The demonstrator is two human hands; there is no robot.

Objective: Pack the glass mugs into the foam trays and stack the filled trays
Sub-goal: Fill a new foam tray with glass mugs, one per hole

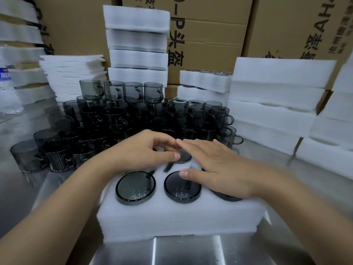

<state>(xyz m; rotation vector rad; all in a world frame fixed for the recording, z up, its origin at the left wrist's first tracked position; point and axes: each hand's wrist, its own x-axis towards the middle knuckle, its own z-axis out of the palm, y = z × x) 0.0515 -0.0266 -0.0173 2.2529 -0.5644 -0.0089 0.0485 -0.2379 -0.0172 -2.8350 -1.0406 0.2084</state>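
A white foam tray [172,219] lies on the steel table in front of me, with smoky grey glass mugs sunk in its holes. Two mugs show in the near row, one at the left [135,185] and one in the middle [182,187]. My left hand [141,152] rests over the far row, fingers loosely bent on a mug [184,156] there. My right hand [214,167] lies flat with straight fingers across the tray's right side, covering another mug [227,197]. Behind the tray stands a crowd of loose grey mugs [122,119], some stacked.
Filled foam trays are stacked at the back centre [137,48] and at the right [275,104]. A pile of flat foam sheets [72,73] sits at the back left. Cardboard boxes [210,35] form the back wall. Bare steel table [191,251] shows near me.
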